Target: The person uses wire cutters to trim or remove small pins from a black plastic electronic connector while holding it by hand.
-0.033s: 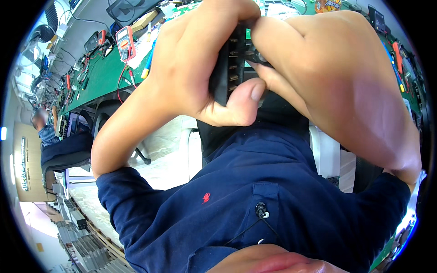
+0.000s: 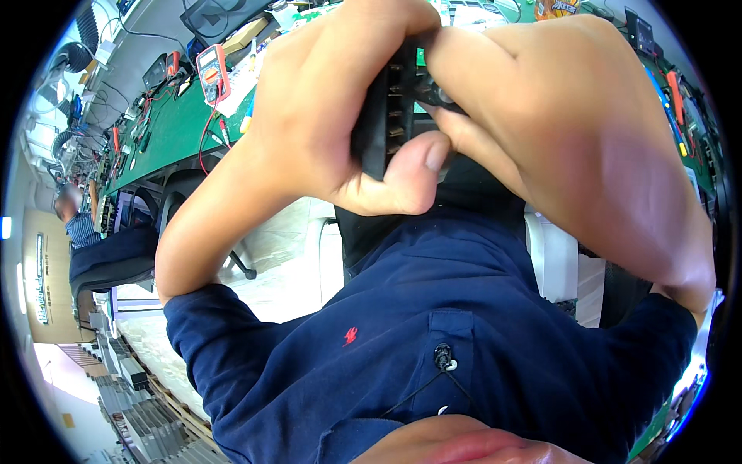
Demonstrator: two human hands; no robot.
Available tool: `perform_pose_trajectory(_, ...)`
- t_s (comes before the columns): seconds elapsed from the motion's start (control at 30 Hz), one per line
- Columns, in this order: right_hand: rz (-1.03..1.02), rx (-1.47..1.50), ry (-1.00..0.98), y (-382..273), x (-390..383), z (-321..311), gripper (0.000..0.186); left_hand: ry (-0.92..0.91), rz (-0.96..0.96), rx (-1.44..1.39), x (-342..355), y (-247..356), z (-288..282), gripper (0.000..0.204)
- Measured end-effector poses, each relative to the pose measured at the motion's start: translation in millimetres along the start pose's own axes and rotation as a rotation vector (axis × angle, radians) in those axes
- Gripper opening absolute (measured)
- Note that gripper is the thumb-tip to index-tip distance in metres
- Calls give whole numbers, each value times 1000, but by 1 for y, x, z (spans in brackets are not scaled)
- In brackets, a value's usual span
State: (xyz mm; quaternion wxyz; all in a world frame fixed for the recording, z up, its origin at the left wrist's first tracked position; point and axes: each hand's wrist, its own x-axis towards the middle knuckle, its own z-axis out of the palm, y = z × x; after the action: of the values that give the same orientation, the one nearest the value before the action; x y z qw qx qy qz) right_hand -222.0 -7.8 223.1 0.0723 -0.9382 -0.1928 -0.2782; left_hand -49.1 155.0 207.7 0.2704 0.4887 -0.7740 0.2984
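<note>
A single head-worn fisheye view looks steeply down the person's own chest — navy shirt (image 2: 433,340) filling the lower half. It sits very near the raised hands (image 2: 464,116), which crowd the top centre; the green counter (image 2: 178,131) curves away at upper left.

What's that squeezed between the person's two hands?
In the head view, a black ribbed part sits between left hand and right hand, both gripping it.

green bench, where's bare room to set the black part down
Bare mat on the green bench lies between the multimeter with its red leads and the tool clutter along the far left edge. Both hands, left hand and right hand, grip the black part, hiding the bench centre.
</note>
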Motion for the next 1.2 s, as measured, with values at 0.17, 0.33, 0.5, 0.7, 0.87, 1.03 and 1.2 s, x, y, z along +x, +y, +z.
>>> perform_pose_trajectory(0.17,-19,-34,-36,2,3,4,23,42,-15,78,1,7,-6,52)
perform_pose_trajectory(0.33,-18,49,-35,1,0,16,22,-33,38,30,10,18,-7,50)
perform_pose_trajectory(0.5,-8,99,-61,2,-4,16,21,-75,27,20,9,18,-8,50)
perform_pose_trajectory(0.7,-34,217,10,17,-6,26,19,-102,-20,-4,9,11,-3,52)
perform_pose_trajectory(0.87,16,195,55,19,-2,22,16,-140,13,82,17,8,-9,54)
perform_pose_trajectory(1.03,55,268,-37,12,-3,10,14,-91,112,-46,23,14,-11,63)
perform_pose_trajectory(1.2,61,291,-160,-2,-4,3,17,-71,117,-49,23,26,-16,64)
